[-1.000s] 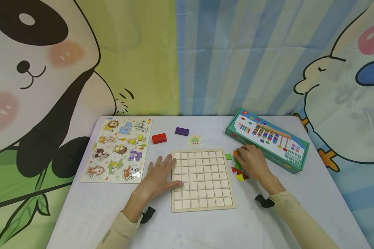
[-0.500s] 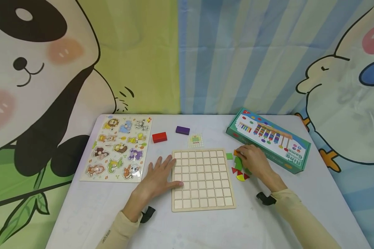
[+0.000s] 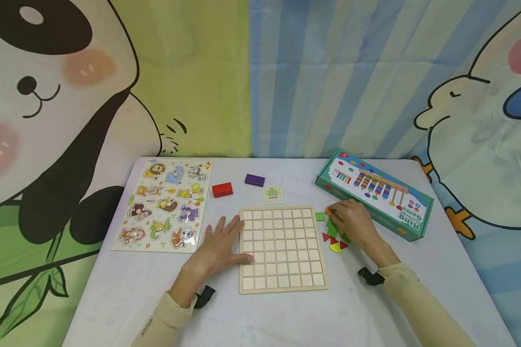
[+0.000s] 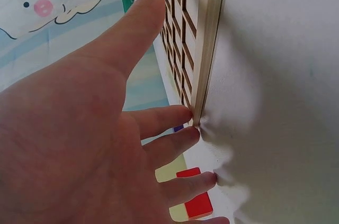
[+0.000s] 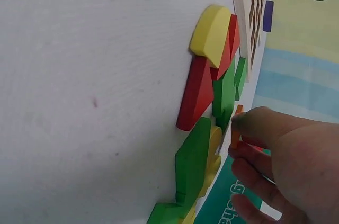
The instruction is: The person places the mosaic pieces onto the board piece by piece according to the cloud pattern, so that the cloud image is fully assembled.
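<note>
On the bench (image 3: pixel 373 308), the left hand (image 3: pixel 219 248) lies flat, fingers spread, thumb on the grid board (image 3: pixel 282 249); best keep it pressing so the board stays put. Right hand (image 3: pixel 351 222) pinches the orange piece (image 3: pixel 328 211) at the pile's far end, just beside the board; lift it straight up, clear of its neighbours.

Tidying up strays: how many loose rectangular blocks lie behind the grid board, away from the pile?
2: a red block near the animal puzzle, and a purple block right of it. Others may hide under the right hand.
</note>
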A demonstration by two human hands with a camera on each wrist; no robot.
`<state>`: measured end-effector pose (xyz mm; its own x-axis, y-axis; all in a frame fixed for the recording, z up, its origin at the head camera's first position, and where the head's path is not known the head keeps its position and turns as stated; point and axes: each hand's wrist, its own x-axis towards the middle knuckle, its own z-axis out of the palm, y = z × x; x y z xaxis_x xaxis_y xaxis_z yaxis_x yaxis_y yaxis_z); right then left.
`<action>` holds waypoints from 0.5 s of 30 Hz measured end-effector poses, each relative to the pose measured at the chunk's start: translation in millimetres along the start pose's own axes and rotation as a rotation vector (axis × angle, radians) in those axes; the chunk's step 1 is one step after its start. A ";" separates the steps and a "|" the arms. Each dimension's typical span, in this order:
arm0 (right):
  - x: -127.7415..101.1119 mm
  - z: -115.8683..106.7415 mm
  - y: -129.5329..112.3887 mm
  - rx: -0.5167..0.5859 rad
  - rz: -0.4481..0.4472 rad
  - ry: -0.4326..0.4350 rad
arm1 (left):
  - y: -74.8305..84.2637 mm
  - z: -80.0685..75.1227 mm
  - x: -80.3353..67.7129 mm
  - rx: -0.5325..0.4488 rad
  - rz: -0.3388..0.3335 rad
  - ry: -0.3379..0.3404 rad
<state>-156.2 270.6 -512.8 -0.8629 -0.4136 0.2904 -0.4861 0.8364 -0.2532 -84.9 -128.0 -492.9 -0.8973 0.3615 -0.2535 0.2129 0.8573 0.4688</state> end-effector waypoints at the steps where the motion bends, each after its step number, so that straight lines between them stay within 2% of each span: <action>1: 0.3 -0.2 -0.4 0.004 -0.011 0.017 | -0.6 -0.4 0.1 0.002 0.003 -0.002; 8: 11.2 -1.3 -18.0 0.100 -0.178 0.138 | -3.7 -2.5 -0.5 -0.009 0.010 -0.019; 15: 26.1 5.2 -52.6 0.131 -0.294 0.075 | -4.7 -2.7 -1.6 -0.043 -0.004 -0.042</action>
<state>-153.9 213.9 -496.7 -0.6727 -0.5988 0.4347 -0.7308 0.6295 -0.2638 -85.6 -133.6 -492.4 -0.8807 0.3742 -0.2905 0.1919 0.8425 0.5034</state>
